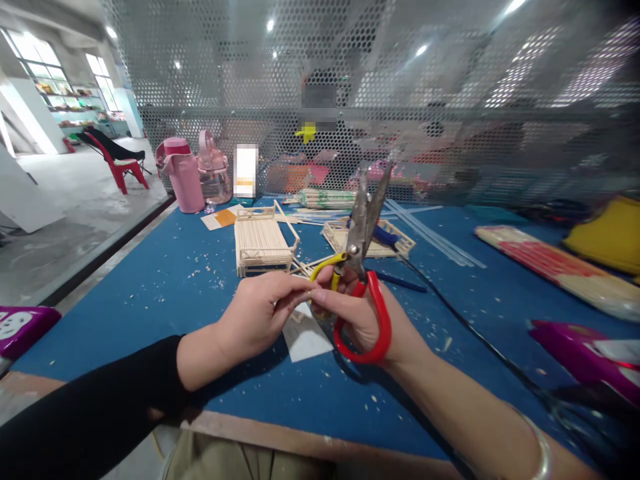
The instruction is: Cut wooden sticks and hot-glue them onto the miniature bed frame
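Observation:
Red-handled scissors (382,320) hang from my right hand (350,303), blades pointing up and slightly apart. A yellow-handled tool (325,265), partly hidden, also shows at that hand's fingers; its kind is unclear. My left hand (265,303) is closed in a pinch, its fingertips meeting my right thumb and fingers. Whatever lies in the pinch is too small to make out. Below the hands lies a white paper (306,340) with small stick pieces on it. Just beyond stands a miniature bed of thin wooden sticks (265,241).
Behind the scissors lie a second stick frame (345,237) and a blue tool (384,235) trailing a black cable (450,307). Translucent strips (435,233), bagged sticks (555,267), a pink flask (184,177) and a clear bottle (214,177) rest farther back, before a perforated metal screen (225,87).

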`<state>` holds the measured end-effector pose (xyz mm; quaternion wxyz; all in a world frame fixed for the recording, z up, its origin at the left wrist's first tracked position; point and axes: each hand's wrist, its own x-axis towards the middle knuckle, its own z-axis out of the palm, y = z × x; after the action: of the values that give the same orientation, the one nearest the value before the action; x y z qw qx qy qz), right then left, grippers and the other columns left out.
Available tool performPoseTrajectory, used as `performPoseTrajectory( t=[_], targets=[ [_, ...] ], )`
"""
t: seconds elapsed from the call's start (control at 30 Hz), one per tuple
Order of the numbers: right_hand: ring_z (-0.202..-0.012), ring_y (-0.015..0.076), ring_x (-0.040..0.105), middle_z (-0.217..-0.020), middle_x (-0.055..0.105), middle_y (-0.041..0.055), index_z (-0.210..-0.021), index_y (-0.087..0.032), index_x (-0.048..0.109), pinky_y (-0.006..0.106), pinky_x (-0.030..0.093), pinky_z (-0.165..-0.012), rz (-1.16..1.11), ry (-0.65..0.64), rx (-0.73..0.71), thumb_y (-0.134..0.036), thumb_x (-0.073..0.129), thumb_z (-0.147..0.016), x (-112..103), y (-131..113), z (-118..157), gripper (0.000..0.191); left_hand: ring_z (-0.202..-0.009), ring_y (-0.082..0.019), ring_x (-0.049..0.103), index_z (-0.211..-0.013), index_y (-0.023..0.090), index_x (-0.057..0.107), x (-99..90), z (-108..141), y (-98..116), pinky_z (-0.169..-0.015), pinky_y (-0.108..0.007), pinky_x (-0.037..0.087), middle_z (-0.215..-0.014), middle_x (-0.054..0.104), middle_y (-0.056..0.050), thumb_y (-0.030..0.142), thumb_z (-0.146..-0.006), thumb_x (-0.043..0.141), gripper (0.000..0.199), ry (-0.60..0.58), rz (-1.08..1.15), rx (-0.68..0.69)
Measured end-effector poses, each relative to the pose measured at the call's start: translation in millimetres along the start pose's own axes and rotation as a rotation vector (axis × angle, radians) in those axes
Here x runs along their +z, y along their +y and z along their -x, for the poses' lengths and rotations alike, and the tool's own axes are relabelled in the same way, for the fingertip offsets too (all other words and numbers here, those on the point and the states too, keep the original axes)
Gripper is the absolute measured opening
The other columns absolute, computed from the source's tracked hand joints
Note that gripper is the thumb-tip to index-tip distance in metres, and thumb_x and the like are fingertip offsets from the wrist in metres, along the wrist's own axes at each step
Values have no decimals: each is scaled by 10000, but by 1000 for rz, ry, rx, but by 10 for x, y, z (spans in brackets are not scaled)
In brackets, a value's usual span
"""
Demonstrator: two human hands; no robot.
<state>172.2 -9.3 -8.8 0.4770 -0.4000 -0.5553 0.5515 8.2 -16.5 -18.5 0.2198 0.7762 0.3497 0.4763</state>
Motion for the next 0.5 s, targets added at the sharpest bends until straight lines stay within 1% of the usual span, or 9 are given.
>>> performPoseTrajectory(
  t=[0.1, 0.17, 0.23, 0.3, 0.33, 0.4, 0.5],
  targets=[
    [-585, 80, 528, -643, 570, -50, -780, -186, 579, 214, 422, -571, -92, -21, -9, -302, 767, -626, 3, 35, -16, 270, -773, -156, 659, -893, 160, 705, 40, -13, -2, -737, -288, 517, -861, 735, -65, 241, -809, 612, 149, -1, 353, -261],
    [-582, 78, 532, -653, 574, -48, -790, -188, 582, 216, 431, -573, -161, -40, -12, -311, 765, -640, 7, 74, -32, 266, -742, -145, 645, -845, 145, 708, 61, -25, -7, -740, -289, 511, -820, 727, -51, 234, -754, 670, 133, 9, 569, -390],
    [-586, 81, 541, -669, 582, -46, -796, -194, 581, 222, 440, -579, -212, -51, -7, -320, 773, -633, 18, 104, -41, 281, -719, -134, 626, -790, 140, 709, 75, -33, -7, -747, -288, 499, -773, 711, -34, 238, -692, 733, 141, 34, 692, -446],
    [-589, 85, 539, -674, 582, -45, -787, -196, 578, 227, 440, -580, -205, -47, -8, -335, 776, -624, 28, 112, -36, 292, -682, -119, 600, -751, 137, 700, 81, -37, -2, -717, -272, 484, -715, 682, -17, 283, -667, 762, 179, 28, 768, -475],
    [-585, 87, 532, -664, 576, -44, -778, -196, 577, 228, 434, -575, -165, -43, -15, -350, 768, -632, 31, 107, -28, 285, -655, -106, 581, -744, 138, 690, 83, -38, 2, -685, -255, 473, -689, 661, -7, 315, -674, 759, 203, 15, 802, -493],
    [-577, 96, 518, -641, 567, -35, -759, -191, 574, 237, 421, -561, -15, -44, -48, -394, 715, -687, 21, 75, -6, 257, -620, -80, 539, -740, 142, 663, 81, -41, 11, -622, -216, 444, -661, 613, 15, 372, -695, 739, 246, 3, 867, -542],
    [-556, 122, 506, -611, 563, -10, -723, -189, 557, 263, 405, -534, 313, -15, -95, -467, 586, -777, -32, -21, 10, 285, -603, -63, 509, -725, 143, 606, 68, -56, 27, -575, -188, 425, -660, 569, 28, 410, -690, 736, 299, 20, 927, -610]
  ],
)
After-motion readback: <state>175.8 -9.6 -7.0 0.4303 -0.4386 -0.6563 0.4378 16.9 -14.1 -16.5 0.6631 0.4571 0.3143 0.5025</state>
